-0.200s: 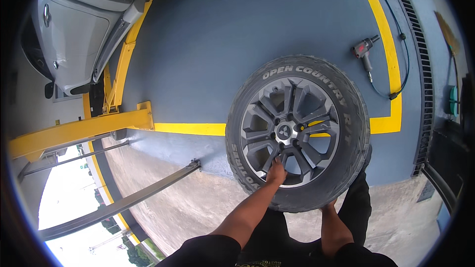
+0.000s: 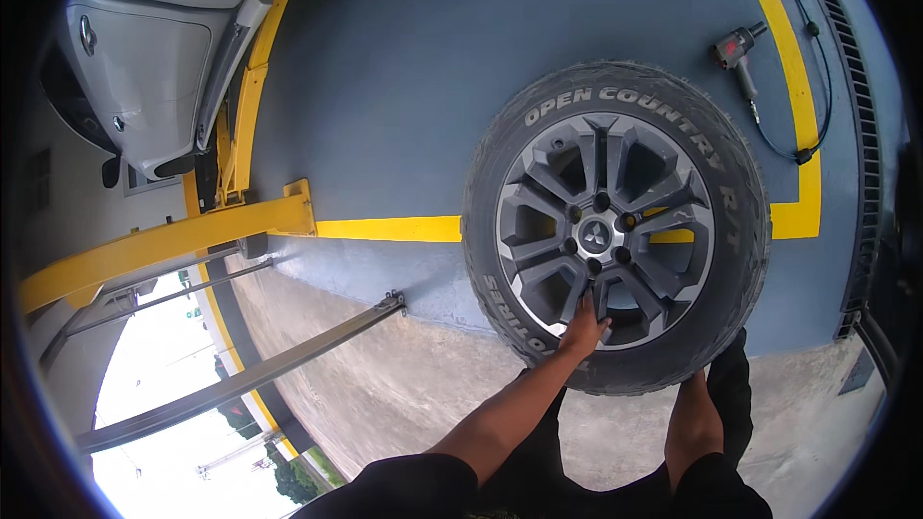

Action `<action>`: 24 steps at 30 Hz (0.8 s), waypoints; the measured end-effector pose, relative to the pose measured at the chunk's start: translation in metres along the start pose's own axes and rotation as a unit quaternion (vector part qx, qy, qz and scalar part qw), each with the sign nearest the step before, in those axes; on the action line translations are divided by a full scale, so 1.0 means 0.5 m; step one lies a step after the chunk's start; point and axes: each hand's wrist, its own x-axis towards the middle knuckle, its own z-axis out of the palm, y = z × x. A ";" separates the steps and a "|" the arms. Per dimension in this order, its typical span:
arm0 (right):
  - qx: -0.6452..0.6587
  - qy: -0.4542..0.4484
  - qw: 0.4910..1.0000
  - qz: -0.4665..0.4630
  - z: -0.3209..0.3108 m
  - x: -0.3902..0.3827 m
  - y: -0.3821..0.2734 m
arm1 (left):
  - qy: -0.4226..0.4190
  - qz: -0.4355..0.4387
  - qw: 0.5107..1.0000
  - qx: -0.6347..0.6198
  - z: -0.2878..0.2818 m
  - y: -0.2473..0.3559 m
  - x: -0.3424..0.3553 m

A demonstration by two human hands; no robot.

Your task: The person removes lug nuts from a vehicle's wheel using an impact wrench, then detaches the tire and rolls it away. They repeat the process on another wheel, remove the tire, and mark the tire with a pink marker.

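My left forearm extends up and right from the lower edge; my left hand (image 2: 581, 332) is closed on a lower spoke of one alloy wheel (image 2: 596, 235), thumb out to the right. My right forearm rises near-vertical at lower right; my right hand (image 2: 694, 386) meets the bottom edge of the tyre (image 2: 738, 231), its fingers hidden, so I cannot tell how far it is open. The wheel, one tyre mounted, sits right of centre, showing six lug holes around one centre cap (image 2: 597, 234). Upper right: one impact wrench (image 2: 738, 53), one hose (image 2: 828, 86). Upper left: one silver car (image 2: 144, 62).
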 end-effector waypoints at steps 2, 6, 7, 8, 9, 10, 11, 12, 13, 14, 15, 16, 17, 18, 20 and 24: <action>0.021 0.016 1.000 -0.006 -0.011 -0.071 0.060 | -0.047 0.036 0.997 -0.043 -0.015 -0.035 -0.019; 0.040 0.017 0.999 -0.002 0.059 -0.190 0.093 | -0.107 -0.026 0.991 -0.072 -0.063 -0.053 0.011; 0.045 0.000 0.999 0.002 0.061 -0.203 0.076 | -0.069 -0.040 0.994 -0.071 -0.060 -0.013 0.013; 0.058 -0.020 0.998 0.008 0.053 -0.206 0.070 | -0.037 -0.053 0.996 -0.065 -0.069 0.023 0.018; 0.073 -0.040 0.996 0.017 0.044 -0.208 0.068 | -0.014 -0.062 0.996 -0.058 -0.074 0.044 0.015; 0.077 -0.038 0.996 0.022 0.036 -0.210 0.082 | -0.035 -0.063 0.996 -0.055 -0.082 0.036 0.019; 0.068 -0.040 0.996 0.032 0.044 -0.205 0.086 | -0.046 -0.072 0.995 -0.059 -0.090 0.015 0.027; 0.065 -0.031 0.997 0.029 0.049 -0.191 0.096 | -0.060 -0.076 0.994 -0.058 -0.104 0.014 0.039; 0.062 -0.026 0.997 0.027 0.063 -0.188 0.095 | -0.072 -0.079 0.993 -0.057 -0.117 0.010 0.048; -0.003 0.024 0.999 0.039 0.110 -0.221 0.079 | -0.091 -0.092 0.990 -0.058 -0.113 -0.015 0.053; -0.064 0.073 0.994 0.054 0.162 -0.263 0.060 | -0.108 -0.102 0.987 -0.055 -0.118 -0.035 0.063; -0.154 0.096 0.980 0.082 0.166 -0.281 0.038 | -0.155 -0.123 0.979 -0.055 -0.141 -0.025 0.061; -0.244 0.116 0.956 0.112 0.165 -0.294 0.011 | -0.197 -0.143 0.968 -0.054 -0.169 -0.016 0.057; -0.351 0.103 0.922 0.125 0.166 -0.337 -0.021 | -0.214 -0.083 0.967 -0.108 -0.159 -0.102 0.047; -0.498 0.042 0.860 0.098 0.153 -0.371 -0.126 | -0.222 -0.150 0.955 -0.123 -0.230 -0.037 0.007; -0.538 -0.035 0.842 0.014 0.221 -0.580 -0.446 | -0.219 -0.197 0.955 -0.026 -0.341 0.061 -0.064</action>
